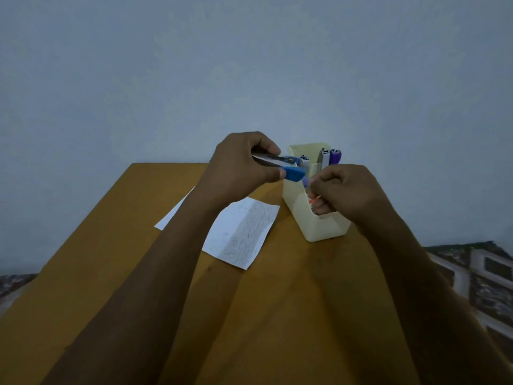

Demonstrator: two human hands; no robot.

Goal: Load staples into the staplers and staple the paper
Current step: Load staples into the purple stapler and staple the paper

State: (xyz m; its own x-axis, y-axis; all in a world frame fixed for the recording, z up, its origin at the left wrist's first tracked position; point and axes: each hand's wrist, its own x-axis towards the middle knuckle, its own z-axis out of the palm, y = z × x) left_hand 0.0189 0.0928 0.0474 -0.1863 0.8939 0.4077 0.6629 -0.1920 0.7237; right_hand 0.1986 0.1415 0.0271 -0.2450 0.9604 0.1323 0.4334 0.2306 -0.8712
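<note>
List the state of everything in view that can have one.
Blue stapler: held off the table, looks hinged open.
Left hand: grips the blue stapler.
Right hand: curled, pinching a small orange-marked item.
Organizer: upright on the table.
Purple stapler: standing in the organizer.
Paper: flat on the table, creased.

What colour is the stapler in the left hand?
The stapler is blue with silver metal; seen in head view.

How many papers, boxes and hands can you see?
Papers: 2, the near paper and the far paper.
Boxes: 1, the box.
Hands: 2, the left hand gripping a stapler, the right hand pinching a small thing with red on it.
Total: 5.
</note>
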